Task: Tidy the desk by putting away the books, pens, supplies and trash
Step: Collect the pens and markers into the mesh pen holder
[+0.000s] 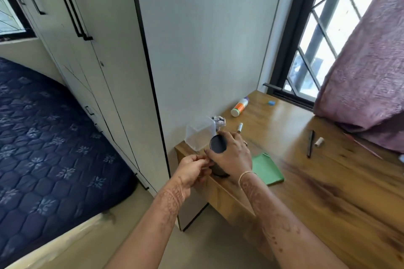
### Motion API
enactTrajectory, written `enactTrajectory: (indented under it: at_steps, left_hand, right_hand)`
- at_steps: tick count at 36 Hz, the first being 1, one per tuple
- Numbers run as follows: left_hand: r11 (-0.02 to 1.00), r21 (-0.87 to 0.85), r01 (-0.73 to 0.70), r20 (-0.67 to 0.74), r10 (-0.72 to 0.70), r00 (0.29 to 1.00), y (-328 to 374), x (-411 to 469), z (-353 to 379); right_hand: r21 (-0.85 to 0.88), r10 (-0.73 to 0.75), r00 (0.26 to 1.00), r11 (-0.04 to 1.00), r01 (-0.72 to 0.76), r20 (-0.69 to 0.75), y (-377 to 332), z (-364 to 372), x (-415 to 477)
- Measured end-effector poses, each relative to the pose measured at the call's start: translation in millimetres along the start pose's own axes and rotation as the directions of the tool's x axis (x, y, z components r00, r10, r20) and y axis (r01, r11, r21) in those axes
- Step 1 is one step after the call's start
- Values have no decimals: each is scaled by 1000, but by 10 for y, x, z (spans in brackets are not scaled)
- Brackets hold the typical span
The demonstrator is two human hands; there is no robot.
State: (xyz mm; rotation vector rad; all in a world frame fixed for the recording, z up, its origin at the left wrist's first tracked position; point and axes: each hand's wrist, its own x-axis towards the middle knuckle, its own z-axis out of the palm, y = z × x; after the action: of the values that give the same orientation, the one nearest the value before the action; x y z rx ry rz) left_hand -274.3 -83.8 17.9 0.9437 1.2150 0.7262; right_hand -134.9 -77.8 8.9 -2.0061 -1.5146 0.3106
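My right hand (232, 153) grips a black mesh pen holder (217, 144) near the left corner of the wooden desk (328, 181), tilting its mouth toward me. My left hand (192, 170) is at the holder's side with fingers curled, pinching something thin that I cannot make out. On the desk lie a small white pen or marker (239, 127), a black pen (310, 143), a small white cylinder (319, 142), a glue bottle (239, 107) on its side, a blue eraser (271, 102) and a crumpled paper (219, 120).
A clear plastic box (200, 135) stands at the desk's left corner against the wardrobe wall. A green cloth (267, 169) lies by my right wrist. A purple curtain (367, 72) drapes over the desk's far right. A bed (43, 137) is to the left.
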Motion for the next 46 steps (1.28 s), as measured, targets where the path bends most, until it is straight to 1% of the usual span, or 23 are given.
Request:
enactTrajectory:
  at_steps: [3, 5, 8, 11, 14, 16, 18, 19, 21, 22, 23, 25, 27, 29, 30, 32, 35, 37, 43, 46]
  left_hand:
    - [999, -29, 18, 5, -18, 1000, 7, 167, 8]
    - [999, -40, 29, 25, -28, 999, 18, 284, 22]
    - [996, -83, 37, 89, -29, 996, 81, 445, 77]
    - [998, -61, 16, 157, -7, 988, 175, 595, 174]
    - [999, -53, -12, 225, 23, 974, 300, 723, 313]
    - [998, -50, -46, 253, 58, 966, 377, 785, 414]
    - [995, -52, -86, 269, 96, 958, 429, 830, 514]
    - [994, -49, -101, 277, 111, 954, 449, 850, 563]
    - [993, -34, -113, 306, 118, 945, 449, 908, 658]
    - [994, -24, -108, 323, 110, 940, 443, 936, 704]
    - [994, -24, -102, 341, 104, 934, 445, 947, 752]
    - [995, -9, -104, 399, 99, 911, 438, 965, 845]
    - [991, 18, -134, 496, 108, 862, 433, 947, 944]
    - [986, -1, -164, 595, 132, 792, 431, 897, 1051]
    - [985, -20, -169, 629, 144, 764, 423, 874, 1097]
    - [988, -57, -145, 663, 146, 734, 404, 857, 1194]
    - [992, -59, -115, 699, 124, 705, 377, 864, 1283]
    - [992, -42, -123, 717, 116, 688, 358, 887, 1323]
    - [983, -24, -181, 715, 143, 684, 309, 961, 1518]
    - [979, -15, -205, 705, 156, 692, 284, 1015, 1641]
  right_hand:
    - [-13, -20, 998, 1000, 19, -62, -4, -11, 25]
    - [9, 13, 990, 1000, -12, -141, 2, -41, 40]
    - [95, 145, 955, 988, -124, -258, 61, -116, 122]
    - [227, 303, 888, 945, -234, -346, 155, -210, 237]
    - [364, 448, 816, 876, -317, -366, 255, -295, 308]
    - [465, 533, 765, 814, -348, -362, 315, -337, 337]
    - [608, 635, 698, 709, -356, -332, 341, -387, 370]
    - [693, 692, 657, 631, -349, -299, 352, -405, 388]
    - [861, 786, 590, 420, -289, -185, 391, -420, 414]
    - [925, 809, 578, 296, -240, -109, 412, -420, 422]
    - [965, 812, 583, 173, -196, -28, 431, -415, 426]
    - [990, 789, 605, -28, -140, 108, 448, -429, 408]
    - [979, 748, 634, -183, -91, 199, 426, -474, 363]
    - [959, 719, 648, -276, -67, 252, 392, -511, 322]
    - [951, 711, 645, -299, -83, 280, 392, -517, 294]
    - [937, 703, 635, -333, -102, 319, 403, -525, 231]
    - [936, 712, 617, -327, -131, 335, 447, -561, 140]
    - [936, 722, 600, -314, -160, 345, 510, -575, 106]
    - [934, 730, 582, -276, -226, 357, 667, -655, 79]
    - [940, 725, 600, -241, -240, 339, 825, -715, 106]
